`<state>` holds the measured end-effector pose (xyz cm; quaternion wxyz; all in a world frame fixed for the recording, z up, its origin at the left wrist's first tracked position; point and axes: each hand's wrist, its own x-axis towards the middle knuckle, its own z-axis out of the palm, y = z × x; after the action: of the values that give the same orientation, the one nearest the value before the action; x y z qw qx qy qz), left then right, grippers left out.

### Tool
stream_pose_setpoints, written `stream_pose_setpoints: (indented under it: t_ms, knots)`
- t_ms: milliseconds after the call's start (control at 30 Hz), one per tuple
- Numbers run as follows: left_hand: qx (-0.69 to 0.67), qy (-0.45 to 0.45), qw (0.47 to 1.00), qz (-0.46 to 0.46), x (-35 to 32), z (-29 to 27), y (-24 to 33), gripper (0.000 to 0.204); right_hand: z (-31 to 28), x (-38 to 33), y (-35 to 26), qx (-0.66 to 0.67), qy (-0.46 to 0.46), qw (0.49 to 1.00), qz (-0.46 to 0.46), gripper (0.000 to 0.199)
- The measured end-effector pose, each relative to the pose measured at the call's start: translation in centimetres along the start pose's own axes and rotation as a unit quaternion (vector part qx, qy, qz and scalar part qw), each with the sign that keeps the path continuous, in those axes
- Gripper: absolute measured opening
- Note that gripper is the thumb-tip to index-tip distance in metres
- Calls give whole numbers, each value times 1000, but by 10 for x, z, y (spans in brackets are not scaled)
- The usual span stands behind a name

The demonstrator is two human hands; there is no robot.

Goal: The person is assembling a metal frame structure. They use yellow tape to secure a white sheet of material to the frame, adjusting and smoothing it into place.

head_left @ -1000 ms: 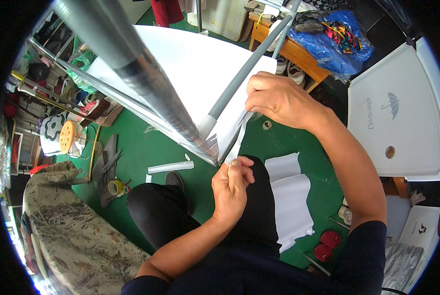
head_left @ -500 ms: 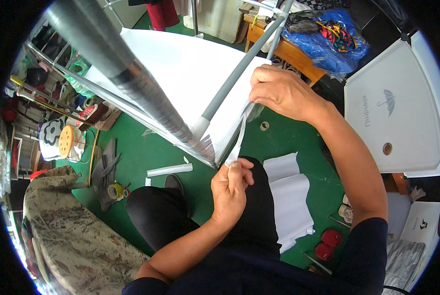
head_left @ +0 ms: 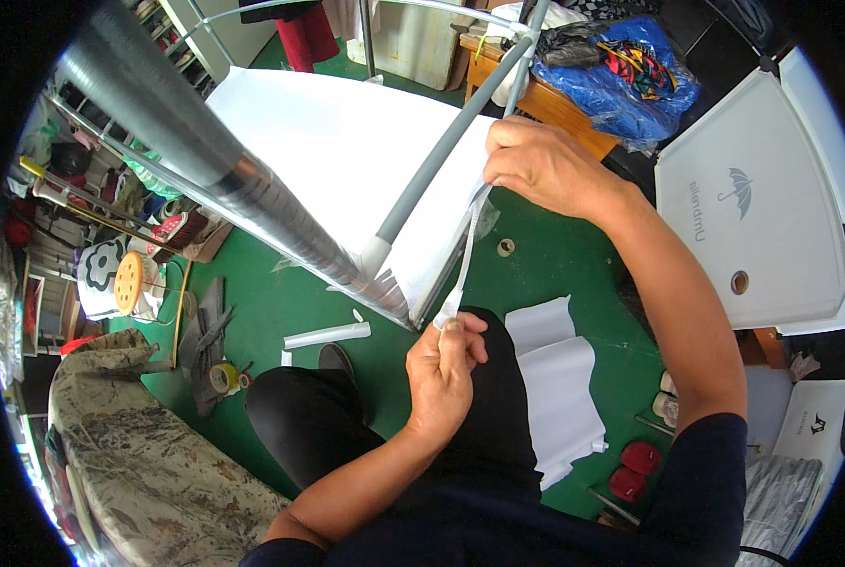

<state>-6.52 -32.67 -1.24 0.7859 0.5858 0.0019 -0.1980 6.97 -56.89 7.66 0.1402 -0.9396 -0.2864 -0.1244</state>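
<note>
A large white sheet [head_left: 337, 161] is stretched over a frame of grey metal tubes [head_left: 441, 156]. A thick shiny grey pole [head_left: 205, 170] runs diagonally across it from the upper left. My left hand [head_left: 446, 364] pinches the lower end of a narrow white strip [head_left: 465, 260] at the sheet's near corner. My right hand [head_left: 545, 165] grips the strip's upper end along the sheet's right edge. The strip hangs taut between both hands, close to the sheet's edge.
The floor is green [head_left: 281, 302]. White paper pieces [head_left: 559, 378] lie by my right knee, a rolled scrap [head_left: 328, 335] and a yellow tape roll [head_left: 222, 378] to the left. A white board [head_left: 753, 208] leans at right, a blue bag [head_left: 630, 80] on a wooden bench behind.
My right hand has moved up along the sheet's edge, away from my left hand. The white strip between the hands has grown longer.
</note>
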Motion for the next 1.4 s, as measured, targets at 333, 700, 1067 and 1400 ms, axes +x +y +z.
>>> stream_pose_setpoints:
  t_ms: [333, 700, 1067, 1400]
  knots:
    - [7, -9, 1000, 13, 0, -2, -1, 33, -1, 3, 11, -21, 2, 1000, 3, 6]
    - [21, -25, 999, 12, -1, -5, -6, 33, 0, 7, 18, -89, -1, 996, 9, 7]
    - [65, -42, 996, 31, -2, -5, -4, 32, -1, 15, 16, -171, -16, 985, -13, 9]
    - [128, -53, 988, 65, -4, -9, -6, 31, -4, 21, 23, -223, -26, 974, 21, 12]
